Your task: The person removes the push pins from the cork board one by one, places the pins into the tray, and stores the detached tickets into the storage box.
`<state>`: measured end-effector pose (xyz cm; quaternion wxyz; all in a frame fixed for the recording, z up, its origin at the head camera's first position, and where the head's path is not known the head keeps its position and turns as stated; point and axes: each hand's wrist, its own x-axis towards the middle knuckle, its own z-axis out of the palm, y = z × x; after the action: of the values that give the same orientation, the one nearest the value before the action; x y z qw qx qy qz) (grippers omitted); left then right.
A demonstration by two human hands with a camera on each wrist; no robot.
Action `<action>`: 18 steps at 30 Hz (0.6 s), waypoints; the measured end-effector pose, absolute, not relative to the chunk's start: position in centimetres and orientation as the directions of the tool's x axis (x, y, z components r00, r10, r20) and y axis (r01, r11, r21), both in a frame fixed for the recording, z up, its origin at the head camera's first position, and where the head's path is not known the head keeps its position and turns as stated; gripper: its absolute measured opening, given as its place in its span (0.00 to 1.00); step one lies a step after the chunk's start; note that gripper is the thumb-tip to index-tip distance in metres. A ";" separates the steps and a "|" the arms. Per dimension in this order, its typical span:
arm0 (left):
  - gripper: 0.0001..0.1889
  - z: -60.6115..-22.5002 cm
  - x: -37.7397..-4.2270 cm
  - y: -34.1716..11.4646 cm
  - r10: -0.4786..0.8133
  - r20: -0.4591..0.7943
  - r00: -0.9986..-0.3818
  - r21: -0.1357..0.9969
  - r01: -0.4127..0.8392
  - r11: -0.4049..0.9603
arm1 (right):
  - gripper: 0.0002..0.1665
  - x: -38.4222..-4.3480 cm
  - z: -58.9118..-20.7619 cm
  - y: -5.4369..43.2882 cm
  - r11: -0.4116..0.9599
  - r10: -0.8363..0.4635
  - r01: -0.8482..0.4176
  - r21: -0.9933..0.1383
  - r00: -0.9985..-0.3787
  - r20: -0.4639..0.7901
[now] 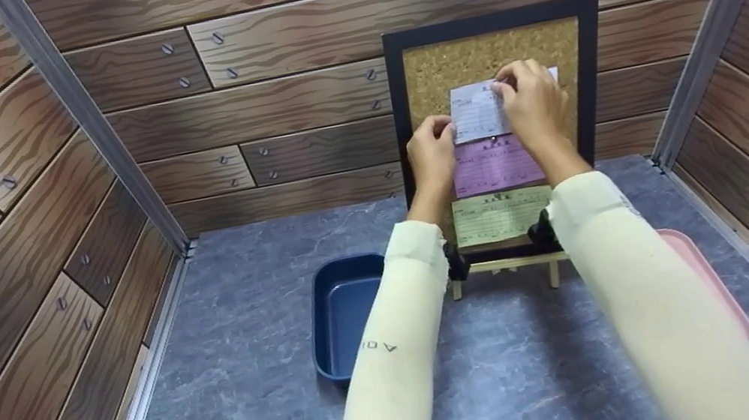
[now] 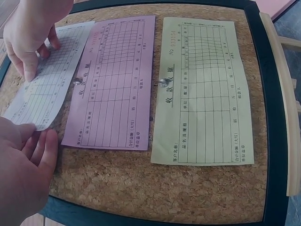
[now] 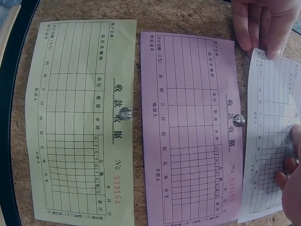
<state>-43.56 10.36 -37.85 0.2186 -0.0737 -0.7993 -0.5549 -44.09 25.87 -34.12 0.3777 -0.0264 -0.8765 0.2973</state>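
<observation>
A white receipt slip (image 1: pixel 476 113) lies against the upper part of a black-framed cork board (image 1: pixel 493 53). My left hand (image 1: pixel 432 151) pinches its lower left corner, thumb in front. At the slip's top middle my right hand (image 1: pixel 535 99) has thumb and index finger drawn together around a small dark thing, mostly hidden by the fingertips. Below it hangs a purple receipt slip (image 3: pixel 188 127), and under that a green receipt slip (image 3: pixel 80 122). One round silver pushpin (image 3: pixel 239 120) holds the purple slip, and another pushpin (image 3: pixel 125 113) the green one.
The board leans on a light wooden easel (image 1: pixel 554 275). A dark blue tray (image 1: pixel 321 325) stands on the grey table (image 1: pixel 249 413), partly behind my left forearm. A pink tray (image 1: pixel 717 282) shows beyond my right forearm. Wood-patterned walls (image 1: pixel 284 35) enclose the table.
</observation>
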 end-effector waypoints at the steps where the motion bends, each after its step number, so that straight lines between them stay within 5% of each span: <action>1: 0.06 -37.9 -43.6 10.4 -0.125 0.432 -0.893 0.856 0.362 0.368 | 0.11 -44.1 -34.1 25.9 0.821 0.272 -0.177 -0.543 -0.715 0.644; 18: 0.05 -37.9 -43.6 10.3 -0.131 0.421 -0.897 0.884 0.375 0.279 | 0.11 -44.0 -33.9 26.3 0.821 0.247 -0.182 -0.542 -0.742 0.623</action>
<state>-43.60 10.35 -37.93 0.2123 -0.0790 -0.7710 -0.5953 -43.98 26.28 -33.92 0.3583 -0.0184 -0.8842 0.2990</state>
